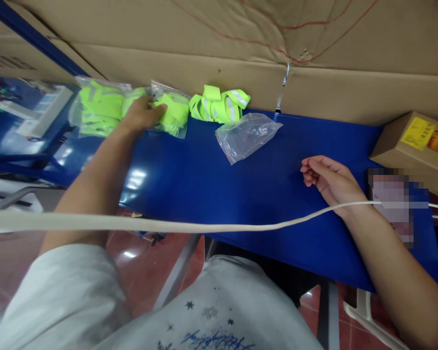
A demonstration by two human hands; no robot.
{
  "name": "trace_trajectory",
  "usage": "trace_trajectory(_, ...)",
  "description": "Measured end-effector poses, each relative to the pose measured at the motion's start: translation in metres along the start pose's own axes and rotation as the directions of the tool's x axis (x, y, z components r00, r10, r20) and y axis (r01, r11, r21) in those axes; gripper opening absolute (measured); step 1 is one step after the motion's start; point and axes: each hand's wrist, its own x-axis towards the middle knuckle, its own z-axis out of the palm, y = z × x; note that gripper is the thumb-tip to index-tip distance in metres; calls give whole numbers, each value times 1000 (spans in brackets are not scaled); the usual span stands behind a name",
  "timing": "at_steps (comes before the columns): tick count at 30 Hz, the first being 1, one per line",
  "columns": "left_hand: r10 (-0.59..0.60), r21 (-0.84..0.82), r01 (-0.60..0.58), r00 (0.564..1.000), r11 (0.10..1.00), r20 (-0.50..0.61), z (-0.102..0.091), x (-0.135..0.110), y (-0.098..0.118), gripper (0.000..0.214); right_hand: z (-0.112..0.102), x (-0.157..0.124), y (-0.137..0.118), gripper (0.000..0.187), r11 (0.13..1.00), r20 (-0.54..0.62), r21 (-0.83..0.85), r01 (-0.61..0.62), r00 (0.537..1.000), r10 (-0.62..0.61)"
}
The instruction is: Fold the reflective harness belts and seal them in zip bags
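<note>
My left hand (144, 115) is closed over a bagged yellow-green reflective strap (173, 115) at the back of the blue table, its thumb lying on the bag and its other fingers partly hidden. Left of it lie more bagged straps (101, 108) of the same colour. To the right, a loosely coiled reflective strap (219, 104) is out of any bag. An empty clear zip bag (246, 136) lies flat just in front of that coil. Over the right part of the table hovers my right hand (330, 177), palm turned inward, fingers loosely curled, nothing in it.
A white cord (204, 227) crosses the view close to the camera. At the right stand a cardboard box (412, 146) and a blurred-out flat item (392, 204) on the blue table (204, 184). Large cardboard (357, 97) walls the back edge. A white power strip (45, 114) lies far left.
</note>
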Motion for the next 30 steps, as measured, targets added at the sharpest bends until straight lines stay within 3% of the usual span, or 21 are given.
trace_trajectory(3, -31, 98, 41, 994, 994, -100, -1, -14, 25, 68, 1, 0, 0, 21, 1000, -8, -12, 0, 1000, 0)
trace_trajectory(5, 31, 155, -8, 989, 988, -143, -2, -26, 49, 61, 1, 0, -1, 23, 1000, -13, -18, -5, 1000, 5)
trace_trajectory(9, 166, 231, -138, 981, 963, -104, -2, -43, 97, 55, 3, 0, -2, 27, 1000, -17, -20, -12, 1000, 12)
trace_trajectory(11, 190, 268, -154, 975, 951, -113, -6, -44, 111, 57, 4, 0, -2, 27, 1000, -20, -21, -10, 1000, 9)
trace_trajectory(13, 160, 294, -114, 977, 949, -140, -13, -40, 112, 56, 4, -1, -3, 27, 999, -19, -31, -8, 1000, 8)
trace_trajectory(16, 18, 302, 43, 981, 952, -196, -29, -32, 86, 53, 5, -1, -4, 26, 998, -7, -53, -16, 1000, 16)
trace_trajectory(19, -225, 271, 296, 937, 916, -266, -43, -30, 37, 70, 7, -1, -5, 25, 998, 0, -63, -17, 1000, 17)
trace_trajectory(22, -459, 239, 481, 877, 844, -142, -48, -33, -12, 102, 8, -1, -4, 23, 997, 5, -70, -11, 1000, 11)
trace_trajectory(26, -501, 189, 506, 862, 842, -75, -44, -33, -44, 109, 7, -1, -3, 20, 996, 6, -83, -7, 1000, 8)
trace_trajectory(30, -485, 135, 500, 865, 855, -131, -40, -29, -47, 92, 6, -1, -2, 20, 997, -1, -81, -7, 1000, 7)
